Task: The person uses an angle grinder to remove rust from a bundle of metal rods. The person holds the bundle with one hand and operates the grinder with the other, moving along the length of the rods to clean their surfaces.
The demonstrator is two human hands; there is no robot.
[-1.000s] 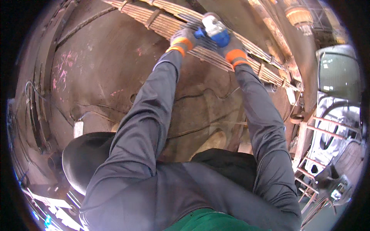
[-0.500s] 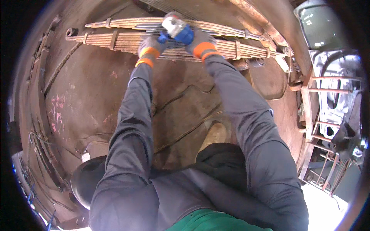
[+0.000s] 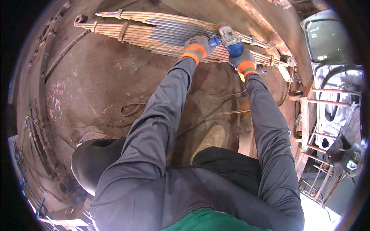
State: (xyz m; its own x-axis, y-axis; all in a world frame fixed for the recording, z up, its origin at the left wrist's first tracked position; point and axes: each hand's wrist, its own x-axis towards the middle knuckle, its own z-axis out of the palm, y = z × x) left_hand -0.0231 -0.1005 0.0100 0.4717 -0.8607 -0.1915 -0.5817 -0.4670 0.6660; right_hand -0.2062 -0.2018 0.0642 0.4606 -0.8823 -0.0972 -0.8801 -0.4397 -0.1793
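Note:
Both of my gloved hands grip a blue angle grinder with a silver head (image 3: 230,37). My left hand (image 3: 197,45) is closed round its blue side handle, and my right hand (image 3: 243,59) wraps the rear of its body. Beneath the tool lie two rusty leaf springs: a nearer one with rolled eyes at its ends (image 3: 110,30) and a farther one (image 3: 135,16) beside it. A band across their leaves, left of the grinder, shows bare grey metal, while the ends stay rust-brown. The grinder's disc is hidden under its head.
Thin cables (image 3: 216,114) snake over the brown floor near my boot (image 3: 212,140). To my right stand a rusty metal rack (image 3: 304,119) and a silver vehicle door panel (image 3: 331,102). A black rounded seat (image 3: 90,163) is at lower left; long metal bars (image 3: 38,84) lie far left.
My hands have carried the grinder right along the leaf springs, and the view has shifted. The bare grey band, earlier mostly behind my hands, now shows to their left.

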